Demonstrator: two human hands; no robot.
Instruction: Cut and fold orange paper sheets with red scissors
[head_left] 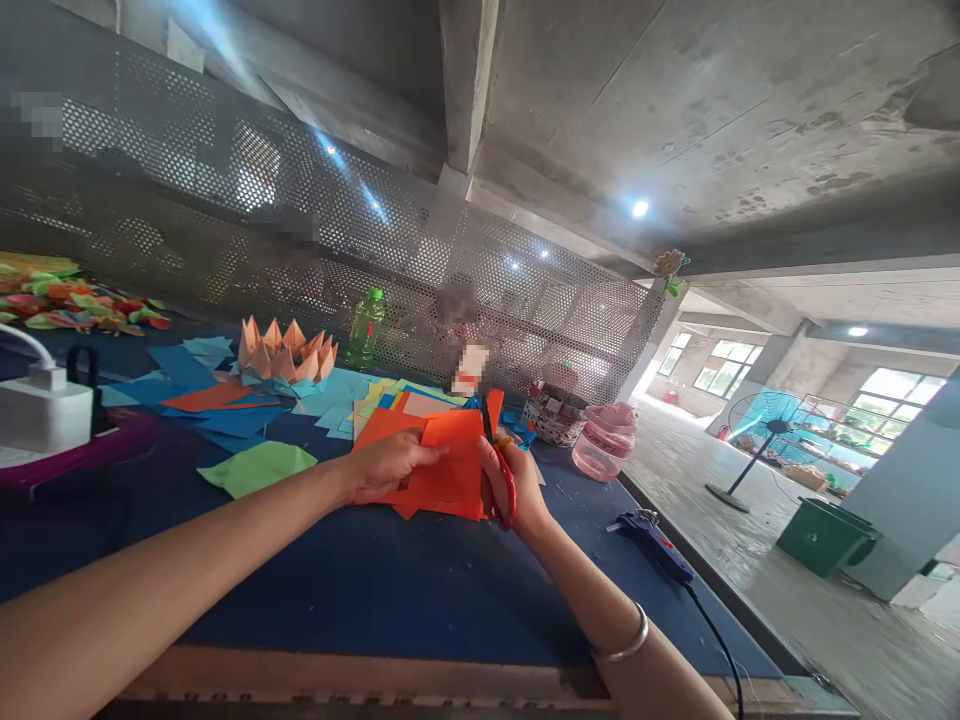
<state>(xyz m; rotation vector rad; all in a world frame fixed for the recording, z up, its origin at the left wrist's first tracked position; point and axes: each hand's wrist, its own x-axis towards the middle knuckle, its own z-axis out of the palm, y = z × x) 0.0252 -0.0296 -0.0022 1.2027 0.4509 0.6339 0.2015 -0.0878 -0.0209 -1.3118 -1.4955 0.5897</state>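
Narrow pinch by left hand point(386, 468) on orange paper point(450, 470) lying on blue table point(375, 590), right hand point(517, 485) closed around red scissors point(501, 487), blades point(487, 420) seemingly clear of paper, though view poor; risk of nick or skewed cut if paper slips.

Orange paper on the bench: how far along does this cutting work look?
Done: a folded paper lotus looks finished, with a heap of coloured paper petals further left. In hand: the left hand holds the orange paper, and the right hand grips red-handled scissors beside it. Left: a stack of coloured sheets looks uncut.
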